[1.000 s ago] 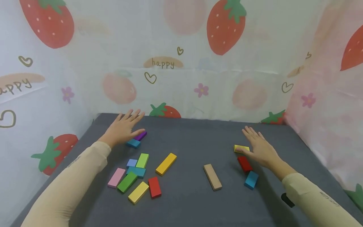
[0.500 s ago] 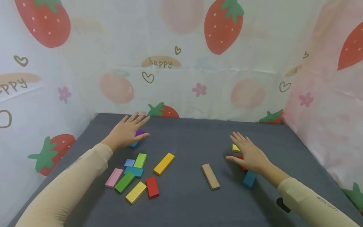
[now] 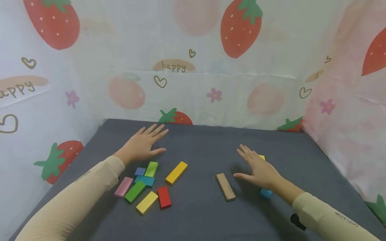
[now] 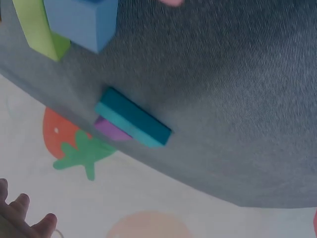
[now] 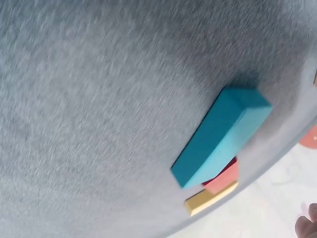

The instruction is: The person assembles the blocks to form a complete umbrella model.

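My left hand (image 3: 141, 145) is spread above the far left of the dark table, holding nothing. Beneath it, almost hidden in the head view, lie a blue block (image 4: 133, 119) and a purple block (image 4: 111, 130), visible in the left wrist view. My right hand (image 3: 260, 170), fingers extended and thumb apart, hovers over the right side. It covers a red block (image 5: 225, 178) and partly hides a yellow block (image 3: 262, 157) and a blue block (image 3: 265, 193). The plain wooden block (image 3: 225, 187) lies just left of the right thumb.
On the left, a cluster has pink (image 3: 124, 187), green (image 3: 135, 191), light green (image 3: 151, 169) and blue (image 3: 145, 181) blocks. Nearby lie pale yellow (image 3: 147, 203), red (image 3: 164, 197) and orange-yellow (image 3: 176, 173) blocks. A strawberry-print cloth (image 3: 193, 90) stands around the table (image 3: 193, 221).
Both hands have moved inward: the left to the right and slightly nearer, the right to the left and nearer, now covering the red block. The blocks have stayed where they were.
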`<action>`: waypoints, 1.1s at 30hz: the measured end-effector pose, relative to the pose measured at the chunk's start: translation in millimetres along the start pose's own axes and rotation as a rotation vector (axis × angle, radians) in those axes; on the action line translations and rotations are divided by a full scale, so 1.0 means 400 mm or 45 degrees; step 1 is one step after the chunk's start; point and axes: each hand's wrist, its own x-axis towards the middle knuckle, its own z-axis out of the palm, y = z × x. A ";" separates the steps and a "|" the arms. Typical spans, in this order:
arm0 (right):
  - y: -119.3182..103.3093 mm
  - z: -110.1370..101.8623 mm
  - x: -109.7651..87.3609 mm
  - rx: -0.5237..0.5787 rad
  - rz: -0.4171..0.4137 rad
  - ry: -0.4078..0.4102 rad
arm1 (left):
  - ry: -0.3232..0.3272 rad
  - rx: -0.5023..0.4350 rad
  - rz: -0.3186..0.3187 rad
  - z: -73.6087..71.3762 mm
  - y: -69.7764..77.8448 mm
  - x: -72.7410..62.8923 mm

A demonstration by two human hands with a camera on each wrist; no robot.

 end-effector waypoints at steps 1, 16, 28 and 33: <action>-0.004 0.002 -0.001 0.008 -0.006 -0.001 | 0.000 0.002 0.010 0.002 0.005 -0.001; -0.056 0.029 -0.014 0.046 -0.031 -0.043 | -0.037 0.021 0.106 0.011 0.060 -0.005; -0.079 0.053 -0.014 0.208 -0.007 -0.172 | -0.171 -0.032 0.175 0.043 0.106 -0.011; -0.087 0.062 -0.016 0.276 0.025 -0.235 | -0.258 -0.168 0.165 0.050 0.130 -0.010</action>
